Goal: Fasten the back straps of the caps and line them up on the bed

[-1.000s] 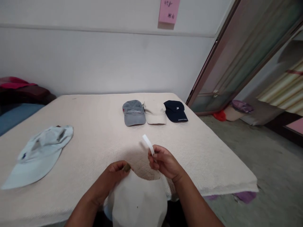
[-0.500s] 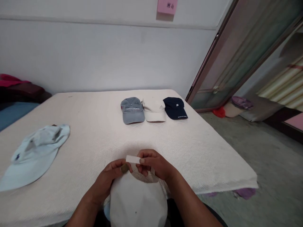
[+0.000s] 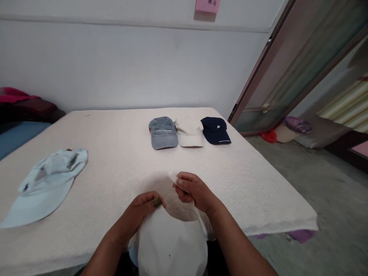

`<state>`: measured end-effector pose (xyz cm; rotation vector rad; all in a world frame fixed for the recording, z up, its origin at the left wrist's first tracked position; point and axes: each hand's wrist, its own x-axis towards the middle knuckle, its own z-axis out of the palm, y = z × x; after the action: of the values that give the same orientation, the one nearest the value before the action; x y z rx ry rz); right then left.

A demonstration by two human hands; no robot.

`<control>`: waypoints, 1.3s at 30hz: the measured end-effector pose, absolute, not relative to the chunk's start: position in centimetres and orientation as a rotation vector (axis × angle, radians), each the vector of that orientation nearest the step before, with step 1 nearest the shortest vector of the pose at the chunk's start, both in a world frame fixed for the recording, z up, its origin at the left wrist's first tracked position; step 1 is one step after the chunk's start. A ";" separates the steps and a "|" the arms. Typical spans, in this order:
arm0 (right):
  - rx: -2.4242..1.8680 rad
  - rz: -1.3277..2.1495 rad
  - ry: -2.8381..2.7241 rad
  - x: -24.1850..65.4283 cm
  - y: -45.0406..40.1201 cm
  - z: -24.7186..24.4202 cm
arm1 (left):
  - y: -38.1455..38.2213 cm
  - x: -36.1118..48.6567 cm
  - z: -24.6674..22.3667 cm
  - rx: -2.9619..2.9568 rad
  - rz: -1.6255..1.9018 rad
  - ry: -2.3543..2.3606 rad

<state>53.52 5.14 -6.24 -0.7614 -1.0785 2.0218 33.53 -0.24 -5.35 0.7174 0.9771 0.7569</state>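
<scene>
A white baseball cap (image 3: 172, 245) is in front of me at the table's near edge, its back opening facing away from me. My left hand (image 3: 140, 211) is closed on the left side of that opening, where a brass-coloured buckle (image 3: 156, 202) shows by the thumb. Between the thumb and fingers of my right hand (image 3: 195, 191) is the cap's white strap (image 3: 173, 177), its free end sticking out to the left, slightly blurred. Strap and buckle are apart. A pale blue cap (image 3: 48, 188) lies on the table to the left.
Along the far side of the white-covered table (image 3: 120, 153) sit a grey-blue cap (image 3: 163, 134), a cream cap (image 3: 190, 133) and a navy cap (image 3: 216, 131) in a row. A wall stands behind. Blue and red fabrics (image 3: 23, 130) are at the far left.
My right hand has moved up and to the right, drawing the strap end away from the buckle. The left hand keeps its hold on the cap. The view has shifted slightly.
</scene>
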 end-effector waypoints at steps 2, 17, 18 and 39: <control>-0.775 2.069 -1.161 53.0 4.7 -6.4 | -0.4 33.5 -5.4 0.702 0.753 0.962; -0.805 2.073 -1.457 52.6 4.5 -6.9 | -0.6 32.7 -6.2 0.686 0.782 0.946; -0.817 2.066 -1.472 52.6 4.5 -6.9 | -0.6 32.7 -6.2 0.678 0.785 0.950; -0.758 2.079 -1.597 53.3 4.6 -6.6 | -0.5 32.7 -6.4 0.692 0.761 1.021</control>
<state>53.29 4.56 -6.61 -0.7576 -1.5974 2.0793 32.74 -0.45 -6.37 0.6924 1.0214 0.7613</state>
